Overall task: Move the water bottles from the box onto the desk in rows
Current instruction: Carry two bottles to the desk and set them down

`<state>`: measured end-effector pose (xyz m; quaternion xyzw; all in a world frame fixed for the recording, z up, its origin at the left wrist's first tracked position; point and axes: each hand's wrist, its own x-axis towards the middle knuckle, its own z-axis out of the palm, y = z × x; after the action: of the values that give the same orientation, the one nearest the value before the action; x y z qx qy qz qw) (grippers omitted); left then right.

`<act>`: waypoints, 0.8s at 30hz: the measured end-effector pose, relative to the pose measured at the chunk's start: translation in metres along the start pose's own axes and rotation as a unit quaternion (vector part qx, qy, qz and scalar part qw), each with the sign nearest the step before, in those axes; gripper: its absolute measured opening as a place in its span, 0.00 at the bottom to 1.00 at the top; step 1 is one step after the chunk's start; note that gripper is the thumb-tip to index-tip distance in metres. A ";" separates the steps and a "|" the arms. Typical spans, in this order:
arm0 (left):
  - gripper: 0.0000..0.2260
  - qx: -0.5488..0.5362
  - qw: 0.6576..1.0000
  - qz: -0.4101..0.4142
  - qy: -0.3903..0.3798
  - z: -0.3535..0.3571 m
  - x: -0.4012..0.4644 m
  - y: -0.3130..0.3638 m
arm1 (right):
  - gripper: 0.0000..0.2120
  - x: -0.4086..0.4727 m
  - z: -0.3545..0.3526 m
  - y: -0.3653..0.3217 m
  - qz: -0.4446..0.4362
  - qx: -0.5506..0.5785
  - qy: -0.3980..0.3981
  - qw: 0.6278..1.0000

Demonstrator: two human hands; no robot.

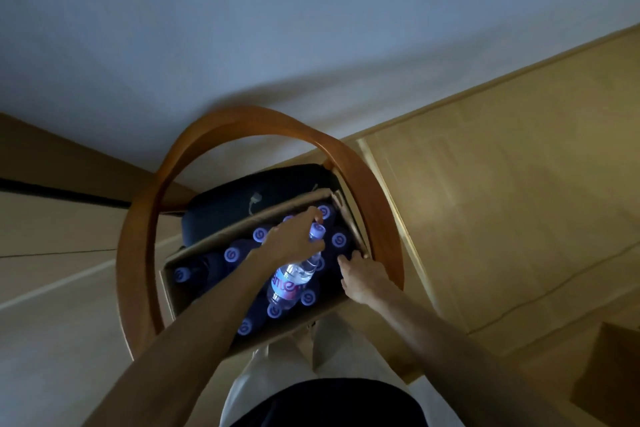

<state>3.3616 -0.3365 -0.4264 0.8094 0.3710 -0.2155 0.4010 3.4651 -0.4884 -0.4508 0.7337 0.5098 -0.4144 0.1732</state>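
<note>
The left hand [294,239] is curled round the neck of a clear water bottle [294,276], just under its pale cap, and has it lifted partly out of the cardboard box [173,291]. The bottle hangs tilted, its base low over the caps of the other bottles [232,254] standing packed in the box. The right hand [362,276] lies flat with straight fingers on the box's near right rim and holds nothing.

The box sits on the dark seat of a wooden chair [242,120] with a curved back, and this is where I judge the risk to lie. A grip so high on the neck lets the full bottle swing; its base could catch a neighbour's cap or the box wall and slip from the fingers. If the right hand leans on the rim, the cardboard may buckle or the box slide on the cushion. The counter [502,184] lies beyond the chair's arm, so the bottle could knock that wooden curve in crossing. The light is dim, so the caps are hard to judge.
</note>
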 end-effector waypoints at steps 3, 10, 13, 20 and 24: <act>0.15 0.007 1.000 -0.011 0.022 0.003 -0.007 -0.008 | 0.22 0.002 0.001 -0.009 0.008 -0.056 0.010 0.998; 0.18 0.015 0.996 -0.049 0.077 -0.013 -0.023 -0.037 | 0.26 0.008 0.004 -0.008 0.010 -0.084 0.006 0.996; 0.14 -0.012 0.994 -0.063 0.092 -0.022 -0.030 -0.045 | 0.26 0.008 0.007 -0.012 0.024 -0.063 0.009 0.998; 0.10 0.041 0.995 0.009 0.095 -0.029 -0.052 -0.048 | 0.18 -0.003 0.005 -0.017 0.028 -0.032 0.037 0.998; 0.08 0.039 0.993 0.038 0.106 -0.037 -0.070 -0.052 | 0.11 -0.015 -0.011 -0.020 0.018 -0.017 0.043 0.999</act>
<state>3.2789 -0.3157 -0.3855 0.8562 0.3719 -0.1269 0.3356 3.4495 -0.4814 -0.4295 0.7571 0.5102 -0.3704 0.1713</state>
